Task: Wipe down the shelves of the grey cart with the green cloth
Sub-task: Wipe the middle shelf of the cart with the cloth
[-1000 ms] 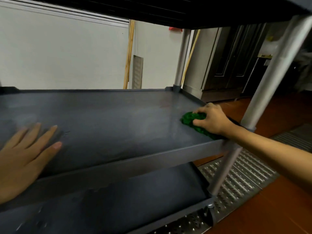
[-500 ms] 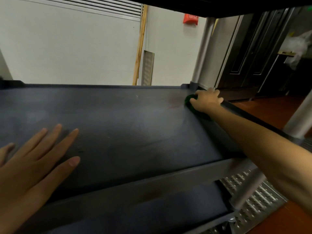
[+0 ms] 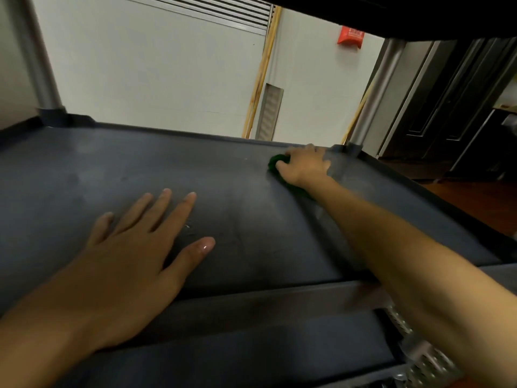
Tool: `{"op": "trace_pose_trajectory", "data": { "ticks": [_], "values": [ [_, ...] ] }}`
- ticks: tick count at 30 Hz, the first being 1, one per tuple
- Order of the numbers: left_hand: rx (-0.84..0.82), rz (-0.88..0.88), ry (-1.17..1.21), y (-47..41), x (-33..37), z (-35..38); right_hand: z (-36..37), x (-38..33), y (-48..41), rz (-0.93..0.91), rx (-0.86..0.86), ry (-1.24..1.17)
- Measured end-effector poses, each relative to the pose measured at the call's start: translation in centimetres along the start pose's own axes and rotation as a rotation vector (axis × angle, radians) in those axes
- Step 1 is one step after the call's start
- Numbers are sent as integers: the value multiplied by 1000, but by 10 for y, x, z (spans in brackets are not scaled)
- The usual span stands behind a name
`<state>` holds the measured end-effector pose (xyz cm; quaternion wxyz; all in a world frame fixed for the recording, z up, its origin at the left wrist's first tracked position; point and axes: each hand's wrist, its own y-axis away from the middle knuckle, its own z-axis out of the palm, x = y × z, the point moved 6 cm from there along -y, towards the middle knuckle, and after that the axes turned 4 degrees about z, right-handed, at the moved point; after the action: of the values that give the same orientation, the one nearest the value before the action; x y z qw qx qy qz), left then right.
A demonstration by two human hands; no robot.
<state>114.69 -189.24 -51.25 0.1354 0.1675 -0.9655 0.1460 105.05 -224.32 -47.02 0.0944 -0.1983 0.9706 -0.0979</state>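
Right hand (image 3: pixel 303 165): palm down on the green cloth (image 3: pixel 275 161), fingers bent over it and thumb hooked at its left edge, arm stretched out across the shelf.
Green cloth: deep green and bunched into a lump; mostly hidden under the hand, it shows as a small mound beside the thumb and a dark strip under the wrist. Its weave is too blurred to tell.
Cloth position: on the middle shelf (image 3: pixel 251 219) near the far right corner, just short of the far rim.
Left hand (image 3: pixel 134 261): flat, palm down, fingers straight and spread, holding nothing; it rests on the near part of the same shelf, with the wrist over the front rim.
Middle shelf: dark grey, matt, with a low raised rim and faint pale smears and scuffs.
Grey cart (image 3: pixel 279 303): a lower shelf (image 3: pixel 251 357) shows below, round metal posts (image 3: pixel 373 91) stand at the corners, and a dark underside runs overhead.
Beyond: a white wall, a red box (image 3: pixel 351 37), a dark door (image 3: pixel 447 107), and a perforated metal grating (image 3: pixel 428 362) on the floor.
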Motion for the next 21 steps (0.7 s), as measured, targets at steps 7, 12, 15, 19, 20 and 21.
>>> {"op": "trace_pose_trajectory", "data": {
  "ticks": [7,12,15,19,20,21],
  "values": [
    [-179,-63,13,2,11,-7,-4,-59,66,-125,-20,-48],
    [-147,-90,18,2,10,-6,-18,-75,122,-220,-102,-139],
    [-132,-126,56,9,16,-14,-32,-75,157,-277,-247,-124],
    [-114,-172,227,31,48,-42,-64,-80,206,-334,-421,-165],
    [-111,-167,301,41,62,-52,-77,-81,219,-333,-444,-221],
    [-101,-173,370,51,74,-63,-91,-82,233,-326,-466,-277]
  ]
}}
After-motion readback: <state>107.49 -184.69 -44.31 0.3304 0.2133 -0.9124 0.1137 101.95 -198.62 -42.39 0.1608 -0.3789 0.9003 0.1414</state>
